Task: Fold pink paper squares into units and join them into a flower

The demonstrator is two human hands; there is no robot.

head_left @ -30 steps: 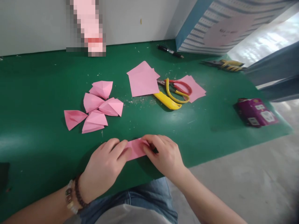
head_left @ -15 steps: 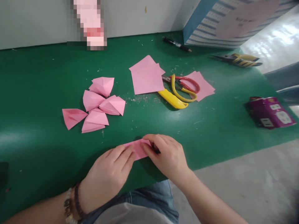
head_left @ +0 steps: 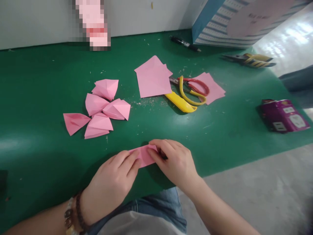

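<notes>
My left fingers (head_left: pixel 135 159) press down on a folded pink strip (head_left: pixel 146 156) at six o'clock on the green desk (head_left: pixel 166 127), while my right fingers (head_left: pixel 153 150) pinch its far end, folded pieces (head_left: pixel 97 102) lying toward ten o'clock.

left hand (head_left: pixel 114 179) + right hand (head_left: pixel 172 160) | on folded pink strip (head_left: pixel 146 156) | green table (head_left: pixel 151 129)
</notes>
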